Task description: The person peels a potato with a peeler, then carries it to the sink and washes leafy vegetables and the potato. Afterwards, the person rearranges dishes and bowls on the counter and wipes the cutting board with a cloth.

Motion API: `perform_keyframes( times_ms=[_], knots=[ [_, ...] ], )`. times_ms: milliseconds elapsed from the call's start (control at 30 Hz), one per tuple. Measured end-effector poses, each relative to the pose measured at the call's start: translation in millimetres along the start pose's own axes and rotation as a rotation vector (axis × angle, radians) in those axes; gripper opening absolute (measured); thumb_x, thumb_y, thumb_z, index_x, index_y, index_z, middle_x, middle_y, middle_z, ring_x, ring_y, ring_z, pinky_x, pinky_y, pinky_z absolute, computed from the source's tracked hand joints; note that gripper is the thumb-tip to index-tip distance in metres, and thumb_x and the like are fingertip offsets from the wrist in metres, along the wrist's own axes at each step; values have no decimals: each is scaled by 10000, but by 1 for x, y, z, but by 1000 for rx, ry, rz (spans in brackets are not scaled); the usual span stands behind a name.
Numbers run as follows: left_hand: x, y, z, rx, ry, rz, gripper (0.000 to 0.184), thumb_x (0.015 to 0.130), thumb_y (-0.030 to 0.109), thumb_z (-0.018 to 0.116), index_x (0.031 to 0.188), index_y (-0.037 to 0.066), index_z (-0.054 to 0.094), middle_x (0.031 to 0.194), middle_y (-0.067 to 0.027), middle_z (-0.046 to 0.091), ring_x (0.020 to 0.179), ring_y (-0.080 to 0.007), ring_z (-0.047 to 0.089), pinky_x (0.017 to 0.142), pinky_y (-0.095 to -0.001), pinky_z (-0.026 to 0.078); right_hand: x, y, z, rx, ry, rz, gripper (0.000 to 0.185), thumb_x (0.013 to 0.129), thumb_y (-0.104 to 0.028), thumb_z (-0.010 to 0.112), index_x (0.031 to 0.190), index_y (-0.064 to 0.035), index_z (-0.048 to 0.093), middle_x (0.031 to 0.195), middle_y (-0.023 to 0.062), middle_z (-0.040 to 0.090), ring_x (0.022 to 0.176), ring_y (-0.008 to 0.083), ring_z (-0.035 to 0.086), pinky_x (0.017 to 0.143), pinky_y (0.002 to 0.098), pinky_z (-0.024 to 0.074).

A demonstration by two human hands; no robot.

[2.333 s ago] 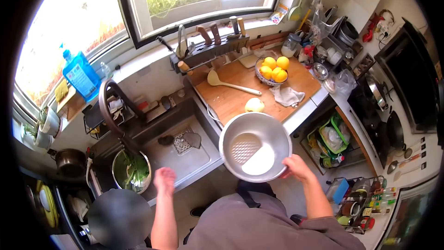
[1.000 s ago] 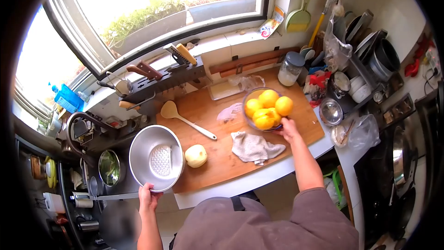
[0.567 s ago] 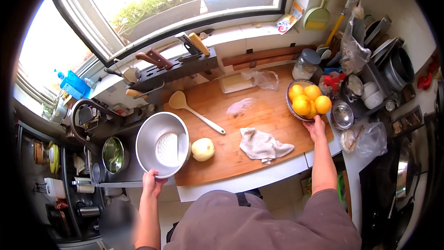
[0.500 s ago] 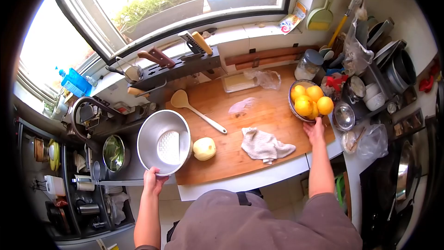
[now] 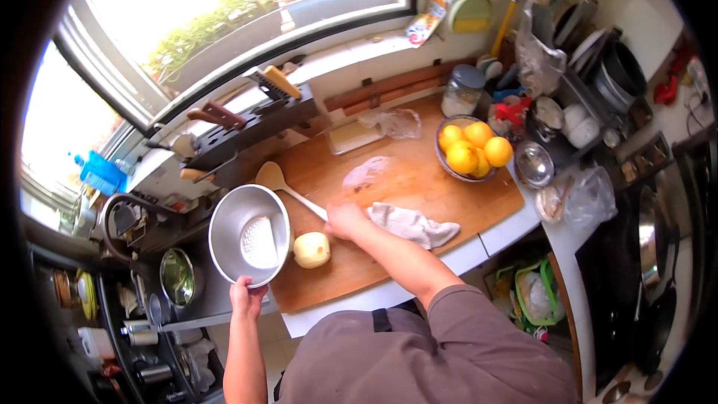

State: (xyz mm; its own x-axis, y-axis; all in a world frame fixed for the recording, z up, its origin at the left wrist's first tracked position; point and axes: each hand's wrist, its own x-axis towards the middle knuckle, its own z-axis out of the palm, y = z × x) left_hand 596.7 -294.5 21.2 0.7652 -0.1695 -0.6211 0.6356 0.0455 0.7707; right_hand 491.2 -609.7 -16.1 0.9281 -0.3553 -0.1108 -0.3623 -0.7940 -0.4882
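At the board's left end, my left hand (image 5: 247, 299) grips the near rim of a deep metal pot (image 5: 230, 233), tilted toward me. A pale perforated patch (image 5: 259, 241) shows at its bottom. My right hand (image 5: 346, 221), blurred, is over the end of the pale handle of a wooden spoon (image 5: 271, 176); whether its fingers hold it is unclear. Just left of that hand sits a round, pale, peeled fruit (image 5: 312, 250). To its right, a crumpled whitish cloth (image 5: 413, 226) lies on the wooden board (image 5: 441, 196).
A bowl (image 5: 465, 176) of oranges (image 5: 477, 134) stands at the board's right end. Behind are a lidded jar (image 5: 463, 91), a shallow tray (image 5: 354, 139) and a knife rack (image 5: 254, 131). A pot of greens (image 5: 179, 278) sits left, near the faucet (image 5: 112, 213).
My right hand has left the orange bowl and moved left to the spoon handle's end. My left hand still grips the pot. The view has shifted.
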Motion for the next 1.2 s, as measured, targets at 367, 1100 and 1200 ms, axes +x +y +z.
perform_keyframes(
  times_ms=[367, 1100, 1200],
  knots=[
    [36, -3, 4, -84, -61, -44, 212, 718, 67, 510, 919, 6, 537, 822, -116, 631, 706, -253, 627, 630, -352, 530, -301, 59, -72, 381, 315, 617, 361, 753, -370, 607, 894, -57, 496, 772, 199, 610, 720, 369, 604, 637, 419, 473],
    [-36, -61, 40, 684, -401, -1, 837, 732, 147, 729, 1389, 62, 217, 1253, -177, 405, 876, -242, 612, 763, -324, 524, -412, 399, -94, 981, 1111, 1536, 326, 815, -427, 579, 918, -118, 595, 550, 24, 397, 447, 170, 398, 410, 277, 378],
    [-44, -67, 76, 866, -376, 331, 931, 693, 196, 750, 1399, 17, 170, 1301, -205, 371, 934, -278, 586, 776, -329, 513, -400, 398, -83, 877, 1139, 1525, 360, 831, -406, 572, 1000, -88, 556, 697, 70, 480, 509, 165, 452, 415, 288, 396]
  ],
)
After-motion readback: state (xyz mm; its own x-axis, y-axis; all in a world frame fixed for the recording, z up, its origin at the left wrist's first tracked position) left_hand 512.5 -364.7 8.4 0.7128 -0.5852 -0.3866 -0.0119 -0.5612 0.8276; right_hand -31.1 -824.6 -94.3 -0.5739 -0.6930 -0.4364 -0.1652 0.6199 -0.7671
